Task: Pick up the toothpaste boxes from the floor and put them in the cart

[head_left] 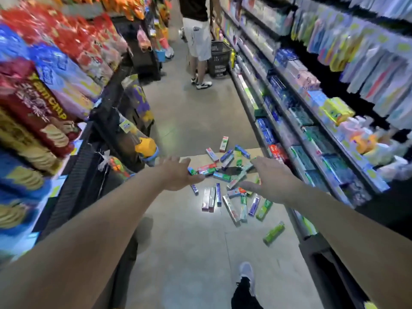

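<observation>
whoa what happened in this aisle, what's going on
Toothpaste boxes lie scattered on the floor of a shop aisle, beside the toothpaste shelves. A person walking toward them stretches out the left hand and right hand, both open and empty. None has been picked up yet. Another person stands farther down beside a black basket.

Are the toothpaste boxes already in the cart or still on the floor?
Still on the floor: the toothpaste boxes lie scattered flat across the aisle, and no cart holding any shows.
</observation>
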Motion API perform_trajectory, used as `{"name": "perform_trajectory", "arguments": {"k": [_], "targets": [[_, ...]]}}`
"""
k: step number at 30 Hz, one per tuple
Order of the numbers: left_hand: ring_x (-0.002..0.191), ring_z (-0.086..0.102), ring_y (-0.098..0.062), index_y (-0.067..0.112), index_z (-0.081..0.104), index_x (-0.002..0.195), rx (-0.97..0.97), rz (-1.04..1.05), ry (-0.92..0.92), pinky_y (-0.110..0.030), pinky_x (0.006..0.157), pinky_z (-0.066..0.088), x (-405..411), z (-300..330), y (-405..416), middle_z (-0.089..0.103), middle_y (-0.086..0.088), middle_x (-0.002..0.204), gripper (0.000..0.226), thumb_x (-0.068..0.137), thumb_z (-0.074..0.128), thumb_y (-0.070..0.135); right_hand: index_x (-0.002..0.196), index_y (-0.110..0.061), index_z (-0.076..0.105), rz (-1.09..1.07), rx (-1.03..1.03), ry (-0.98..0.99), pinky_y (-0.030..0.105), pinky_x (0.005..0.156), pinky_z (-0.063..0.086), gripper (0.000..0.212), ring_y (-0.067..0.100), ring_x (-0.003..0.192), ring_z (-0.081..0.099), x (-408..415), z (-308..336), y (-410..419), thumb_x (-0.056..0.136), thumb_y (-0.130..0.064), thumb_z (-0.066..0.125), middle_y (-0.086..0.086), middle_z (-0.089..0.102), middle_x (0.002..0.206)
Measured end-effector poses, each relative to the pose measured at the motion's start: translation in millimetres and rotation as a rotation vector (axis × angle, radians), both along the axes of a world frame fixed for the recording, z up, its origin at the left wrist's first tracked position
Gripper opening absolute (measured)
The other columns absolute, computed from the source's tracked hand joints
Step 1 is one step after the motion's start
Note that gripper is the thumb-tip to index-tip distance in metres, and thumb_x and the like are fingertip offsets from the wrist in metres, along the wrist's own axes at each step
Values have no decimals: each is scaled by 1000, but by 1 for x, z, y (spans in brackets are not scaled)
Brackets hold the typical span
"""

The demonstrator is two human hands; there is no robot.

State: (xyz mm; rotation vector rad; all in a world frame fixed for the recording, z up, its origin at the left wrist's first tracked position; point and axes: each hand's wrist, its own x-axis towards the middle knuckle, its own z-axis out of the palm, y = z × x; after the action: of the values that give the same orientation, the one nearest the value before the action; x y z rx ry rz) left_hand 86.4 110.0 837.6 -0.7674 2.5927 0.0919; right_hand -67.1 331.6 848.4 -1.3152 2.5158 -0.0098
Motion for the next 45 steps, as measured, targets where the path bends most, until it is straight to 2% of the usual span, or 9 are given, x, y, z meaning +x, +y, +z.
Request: {"name": "perform_trajectory", "arguments": {"k": [5, 9, 16, 22, 25, 28, 31, 36, 45], "targets": [[147, 19, -29, 21, 19, 155, 23, 56, 13, -52, 115, 16, -61, -11, -36, 25, -8, 159, 94, 84, 31, 81, 147, -18, 32, 52, 33, -1, 43, 109, 33, 98, 23, 137, 36, -75, -13, -50, 76, -85, 32, 3, 37, 151], [149, 13, -29, 21, 13, 157, 71, 91, -10, -54, 118, 13, -112, -22, -60, 19, -8, 161, 95, 84, 30, 81, 152, -19, 24, 65, 57, -53, 44, 114, 24, 98, 22, 144, 26, -130, -26, -90, 78, -83, 35, 1, 26, 159], [147, 15, -30, 21, 16, 156, 163, 119, -23, -56, 117, 15, -173, -61, -117, 22, -9, 159, 93, 85, 32, 80, 151, -15, 25, 94, 133, -94, 43, 116, 24, 97, 25, 143, 26, -194, -62, -158, 80, -82, 35, 6, 26, 158], [135, 37, -31, 24, 30, 149, 224, 54, -43, -51, 108, 33, -224, -130, -187, 43, -9, 146, 89, 82, 29, 83, 148, -16, 29, -1, 173, -182, 42, 107, 37, 93, 25, 135, 39, -237, -120, -219, 81, -80, 40, 4, 38, 150], [138, 36, -29, 25, 29, 150, 258, 51, -45, -50, 109, 34, -251, -183, -222, 37, -7, 153, 104, 71, 18, 91, 144, -19, 34, -127, 171, -267, 40, 99, 44, 90, 23, 128, 46, -259, -164, -247, 79, -78, 50, 4, 44, 144], [134, 41, -34, 13, 31, 149, 305, 73, -113, -47, 107, 39, -274, -248, -249, 39, -16, 149, 87, 87, 35, 76, 136, -21, 42, -209, 223, -349, 38, 92, 45, 75, 22, 122, 50, -275, -226, -269, 81, -70, 57, 3, 49, 136], [124, 49, -32, 15, 38, 141, 339, 109, -160, -45, 101, 43, -290, -331, -265, 48, -13, 139, 72, 92, 39, 68, 133, -22, 40, -246, 265, -385, 36, 87, 45, 68, 22, 118, 52, -286, -309, -282, 84, -66, 57, 3, 51, 130], [120, 50, -32, 14, 40, 137, 372, 165, -227, -43, 95, 43, -305, -491, -275, 49, -13, 133, 60, 97, 40, 59, 137, -14, 39, -295, 352, -443, 35, 90, 44, 69, 25, 124, 49, -292, -467, -291, 88, -58, 57, 7, 49, 135], [109, 57, -36, 9, 44, 125, 409, 177, -257, -44, 89, 49, -314, -779, -282, 53, -18, 123, 50, 96, 49, 49, 126, -11, 44, -347, 430, -483, 37, 87, 46, 70, 29, 112, 54, -287, -761, -290, 81, -60, 65, 11, 52, 123]]}}
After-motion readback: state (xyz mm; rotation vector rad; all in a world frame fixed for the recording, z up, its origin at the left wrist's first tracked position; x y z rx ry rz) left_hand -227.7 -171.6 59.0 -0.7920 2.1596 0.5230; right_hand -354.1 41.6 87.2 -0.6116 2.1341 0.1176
